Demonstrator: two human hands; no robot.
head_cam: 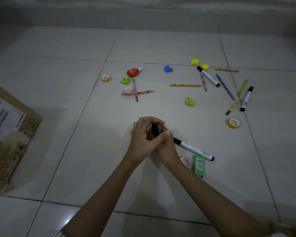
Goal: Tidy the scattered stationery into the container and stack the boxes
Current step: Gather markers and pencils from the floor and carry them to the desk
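Note:
My left hand (140,137) and my right hand (168,148) meet over the middle of the tiled floor. Together they grip a small bundle of pens (155,129), dark with a yellow pencil showing; the left hand covers most of the right hand's fingers. A white marker (193,148) lies on the floor just right of my right hand, beside a white tape roll (185,161) and a green eraser (199,165). A flattened cardboard box (9,134) lies at the left edge.
Scattered beyond my hands are crossed pink pencils (135,92), a red glue bottle (132,72), a green sharpener (190,101), a blue sharpener (168,69), a yellow pencil (185,85), two markers (208,78) (247,98) and an orange tape roll (233,122). A wall runs along the back.

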